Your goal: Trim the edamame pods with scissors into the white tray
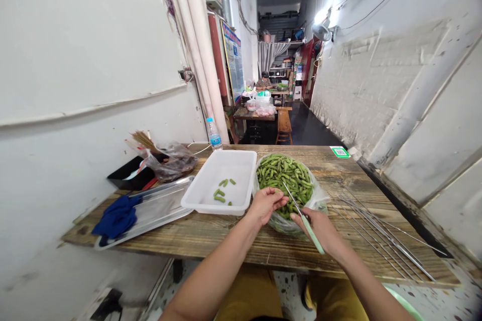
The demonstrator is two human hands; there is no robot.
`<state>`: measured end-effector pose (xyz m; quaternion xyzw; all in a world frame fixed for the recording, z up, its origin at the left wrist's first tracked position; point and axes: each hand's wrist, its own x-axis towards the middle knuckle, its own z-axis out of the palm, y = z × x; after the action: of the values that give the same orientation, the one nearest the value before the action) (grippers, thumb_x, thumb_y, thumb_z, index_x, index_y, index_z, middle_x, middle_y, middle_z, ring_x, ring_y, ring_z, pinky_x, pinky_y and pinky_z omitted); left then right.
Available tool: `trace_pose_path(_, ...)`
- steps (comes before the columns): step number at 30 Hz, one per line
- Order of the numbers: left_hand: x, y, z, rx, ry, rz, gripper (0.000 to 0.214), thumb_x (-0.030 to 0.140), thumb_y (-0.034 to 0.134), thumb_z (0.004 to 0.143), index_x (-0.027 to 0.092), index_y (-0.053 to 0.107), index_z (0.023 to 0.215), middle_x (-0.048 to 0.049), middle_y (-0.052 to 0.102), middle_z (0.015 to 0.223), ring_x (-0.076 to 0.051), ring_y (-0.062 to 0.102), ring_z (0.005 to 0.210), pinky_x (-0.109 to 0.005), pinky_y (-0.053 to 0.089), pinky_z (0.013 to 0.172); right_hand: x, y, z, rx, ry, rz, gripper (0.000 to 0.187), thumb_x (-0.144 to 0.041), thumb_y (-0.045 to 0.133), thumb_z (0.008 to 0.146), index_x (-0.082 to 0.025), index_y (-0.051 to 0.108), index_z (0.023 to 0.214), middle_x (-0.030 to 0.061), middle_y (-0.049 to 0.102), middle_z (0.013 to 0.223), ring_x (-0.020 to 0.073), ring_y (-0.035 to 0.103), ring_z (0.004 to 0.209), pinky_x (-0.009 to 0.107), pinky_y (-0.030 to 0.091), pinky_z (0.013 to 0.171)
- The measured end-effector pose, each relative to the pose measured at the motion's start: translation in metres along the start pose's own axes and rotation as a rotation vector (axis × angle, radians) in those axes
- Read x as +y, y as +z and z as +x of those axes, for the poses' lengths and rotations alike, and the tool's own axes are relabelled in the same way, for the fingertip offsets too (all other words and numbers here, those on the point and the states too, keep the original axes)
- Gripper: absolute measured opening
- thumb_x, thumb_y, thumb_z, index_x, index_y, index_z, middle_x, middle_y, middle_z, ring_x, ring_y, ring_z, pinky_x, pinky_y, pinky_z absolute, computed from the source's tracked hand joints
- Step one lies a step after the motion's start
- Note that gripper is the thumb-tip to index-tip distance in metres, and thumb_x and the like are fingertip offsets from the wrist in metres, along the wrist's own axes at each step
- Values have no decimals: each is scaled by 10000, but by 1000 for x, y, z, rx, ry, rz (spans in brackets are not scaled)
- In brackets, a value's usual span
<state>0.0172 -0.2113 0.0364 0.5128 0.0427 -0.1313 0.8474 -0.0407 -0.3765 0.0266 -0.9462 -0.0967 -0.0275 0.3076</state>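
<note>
My left hand is hovering at the near left of the heaped edamame pods, centre of the frame; its fingertips are pinching nearly together, though I cannot tell whether they are gripping a pod. My right hand is wrapping round one green-handled cutting tool, its long axis running from lower right to upper left over the heap. The pods are lying just beyond my fingers; my left hand is nearer the one white tub, left of centre, where about seven loose pods are lying. One clear bag is holding countless others.
</note>
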Motion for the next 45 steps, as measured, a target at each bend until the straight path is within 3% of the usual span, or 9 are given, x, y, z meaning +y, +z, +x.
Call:
trace_pose_path(4, 22, -21, 3, 212, 272, 474, 56, 88, 560, 785, 125, 592, 813, -49, 645, 735, -152, 637, 704, -316, 522, 740, 6, 0, 0, 7, 30, -37, 433, -584, 400, 843, -197, 524, 694, 57, 599, 670, 193, 537, 625, 275, 353, 598)
trace_pose_path(9, 50, -42, -2, 633, 653, 1423, 429, 21, 513, 741, 200, 629, 1114, -147, 456, 1359, -332, 361, 1276, -541, 278, 1011, 10, -4, 1, -37, 23, -52, 434, -596, 371, 851, -194, 526, 804, 95, 609, 818, 226, 574, 754, 305, 398, 703)
trace_pose_path(11, 46, -39, -2, 516, 657, 1592, 390, 84, 545, 767, 258, 647, 1100, -106, 461, 1367, -324, 336, 1281, -541, 243, 1006, 9, -5, 1, -44, 32, -37, 436, -597, 354, 855, -194, 516, 814, 100, 602, 835, 230, 574, 774, 313, 405, 724)
trace_pose_path(14, 27, -30, 2, 216, 616, 1682, 178, 243, 571, 821, 268, 699, 941, -69, 632, 1081, -269, 457, 1116, -496, 267, 960, 7, -5, 0, -41, 52, -26, 444, -599, 343, 857, -191, 513, 825, 109, 599, 853, 238, 573, 797, 327, 408, 747)
trace_pose_path(19, 4, -20, 14, 212, 635, 1766, 127, 256, 576, 822, 210, 680, 878, -85, 624, 973, -274, 466, 1044, -473, 285, 895, 5, -3, -2, -56, 69, -45, 417, -578, 357, 865, -191, 505, 823, 104, 593, 856, 231, 572, 786, 324, 405, 743)
trace_pose_path(24, 4, -19, 12, 176, 678, 1663, 128, 166, 522, 838, 188, 647, 847, -68, 659, 917, -245, 521, 1007, -455, 290, 918, 5, -2, -4, -59, 83, -47, 403, -565, 376, 868, -187, 517, 847, 109, 597, 877, 235, 575, 817, 322, 402, 758)
trace_pose_path(29, 9, -18, 8, 203, 509, 1140, 202, 182, 589, 791, 183, 643, 986, -52, 703, 913, -189, 627, 868, -358, 404, 878, 6, -3, -4, -59, 89, -45, 410, -572, 387, 863, -186, 526, 867, 111, 600, 889, 237, 579, 821, 321, 404, 750)
trace_pose_path(35, 4, -14, 6, 102, 440, 692, 149, 232, 558, 800, 141, 617, 902, -59, 706, 773, -166, 642, 760, -280, 464, 744, 3, -5, -2, -48, 67, -23, 403, -580, 393, 852, -195, 503, 800, 90, 594, 838, 223, 570, 767, 315, 406, 715)
trace_pose_path(45, 2, -3, -3, -32, 182, 481, 65, 188, 554, 764, 144, 556, 811, -28, 678, 658, -109, 552, 582, -228, 420, 628, 1, -5, 0, -12, 32, 103, 456, -612, 373, 836, -193, 531, 746, 53, 593, 728, 197, 533, 683, 299, 395, 661)
